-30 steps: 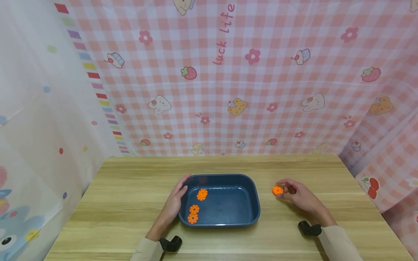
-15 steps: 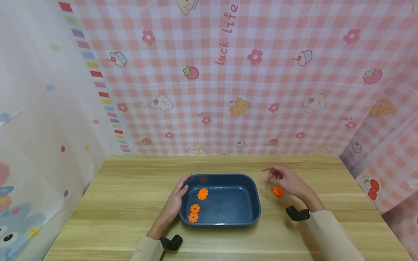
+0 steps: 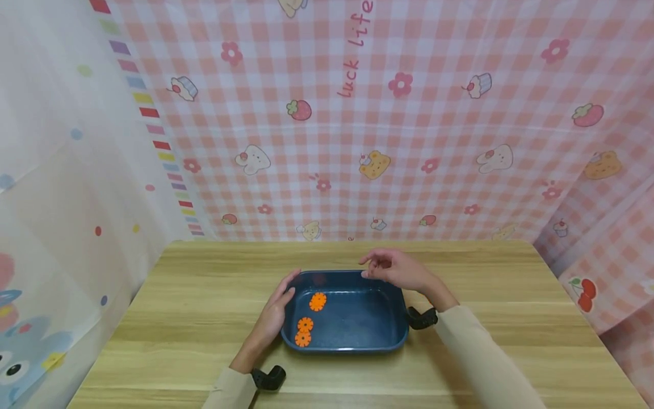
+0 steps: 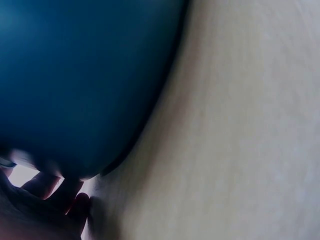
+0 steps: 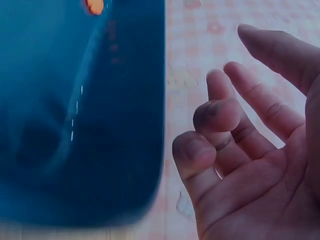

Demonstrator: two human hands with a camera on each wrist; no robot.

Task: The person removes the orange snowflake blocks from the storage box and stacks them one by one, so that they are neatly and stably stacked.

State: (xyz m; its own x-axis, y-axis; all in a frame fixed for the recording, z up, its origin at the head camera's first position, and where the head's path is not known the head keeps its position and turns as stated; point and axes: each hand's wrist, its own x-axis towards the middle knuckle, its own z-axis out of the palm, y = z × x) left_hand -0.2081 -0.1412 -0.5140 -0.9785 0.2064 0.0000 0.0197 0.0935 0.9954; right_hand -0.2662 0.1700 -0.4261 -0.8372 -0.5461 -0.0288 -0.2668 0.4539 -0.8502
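A dark blue rectangular tray [image 3: 352,347] stands on the table. Inside, toward its left end, lie several orange notched snowflake discs [image 3: 305,325], some overlapping. My left hand [image 3: 273,309] holds the tray's left side, thumb at the rim and fingers along the outer wall; the left wrist view shows the fingertips [image 4: 67,192] by that wall. Over the tray's back right rim hovers my right hand [image 3: 401,270]. Its fingers are loosely bent, with nothing between them in the right wrist view. The spot where a disc lay right of the tray is covered by my right wrist.
Wood-grain table [image 3: 204,301] surrounds the tray on all sides. A pink checked cloth [image 3: 327,142] hangs behind the table's back edge, and a pale dotted cloth [image 3: 117,199] hangs at the left.
My right hand has let go of an orange disc on the table right of the tray, then risen and moved left to the tray's back rim. The left hand stays put.
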